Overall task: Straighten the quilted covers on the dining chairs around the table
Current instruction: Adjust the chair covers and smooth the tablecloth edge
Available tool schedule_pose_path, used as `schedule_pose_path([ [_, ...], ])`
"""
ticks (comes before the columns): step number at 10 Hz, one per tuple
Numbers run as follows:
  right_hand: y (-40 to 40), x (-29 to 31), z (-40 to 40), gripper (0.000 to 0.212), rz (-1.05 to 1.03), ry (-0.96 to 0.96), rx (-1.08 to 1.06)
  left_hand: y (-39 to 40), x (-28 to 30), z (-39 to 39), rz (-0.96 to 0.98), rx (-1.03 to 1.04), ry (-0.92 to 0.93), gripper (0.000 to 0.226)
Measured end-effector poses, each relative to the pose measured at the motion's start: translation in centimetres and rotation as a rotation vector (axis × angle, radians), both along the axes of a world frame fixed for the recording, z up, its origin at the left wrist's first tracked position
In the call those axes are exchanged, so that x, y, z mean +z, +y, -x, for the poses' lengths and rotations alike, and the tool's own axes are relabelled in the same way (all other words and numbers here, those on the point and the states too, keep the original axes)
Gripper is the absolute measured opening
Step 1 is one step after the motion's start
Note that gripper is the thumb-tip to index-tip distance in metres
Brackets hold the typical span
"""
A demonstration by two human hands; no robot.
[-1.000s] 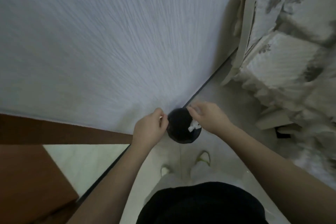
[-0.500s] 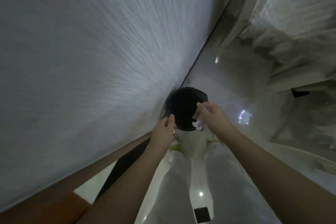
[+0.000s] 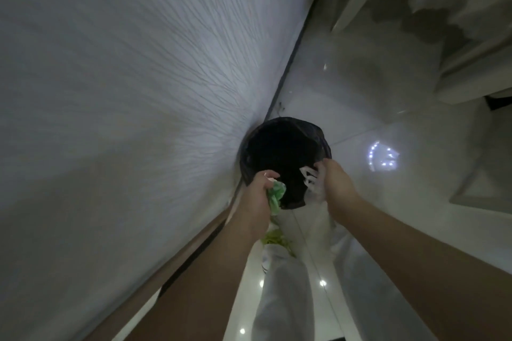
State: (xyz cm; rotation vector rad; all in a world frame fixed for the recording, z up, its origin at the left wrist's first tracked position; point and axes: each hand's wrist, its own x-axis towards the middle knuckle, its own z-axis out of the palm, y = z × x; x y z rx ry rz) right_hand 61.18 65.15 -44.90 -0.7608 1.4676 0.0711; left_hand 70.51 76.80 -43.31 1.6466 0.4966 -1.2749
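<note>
Fingers (image 3: 270, 174) grip green wad (image 3: 276, 196); right hand (image 3: 333, 183) at bin (image 3: 285, 160)

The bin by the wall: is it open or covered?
Open: the bin shows a dark uncovered mouth, black liner over its rim.

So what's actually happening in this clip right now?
A person stands over a small bin lined with a black bag beside the wall. The left hand grips the bag's near rim with a crumpled green item in its fingers; the right hand holds a clear white plastic bag at the opposite rim. A covered chair sits untouched at upper right, so no chair cover is being straightened yet.
</note>
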Motion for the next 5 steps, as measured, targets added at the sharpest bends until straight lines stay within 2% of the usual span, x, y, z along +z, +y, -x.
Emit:
schedule_pose_path([
  [1,0.3,-2.4,-0.1,0.039,-0.023,0.0,0.025,-0.1,-2.2,0.4,-0.024,0.027,-0.011,0.012],
  [3,0.8,-5.1,-2.1,0.038,-0.129,0.046,0.003,0.5,-5.9,0.5,-0.18,-0.134,-0.236,0.015],
  [4,1.0,-4.7,-2.4,0.035,-0.237,-0.093,-0.046,-0.2,-6.5,-0.1,-0.274,-0.172,-0.35,0.02],
  [5,0.6,-4.8,-2.1,0.056,-0.295,-0.159,-0.097,-0.8,-7.2,-0.4,-0.222,-0.156,-0.242,0.035],
])
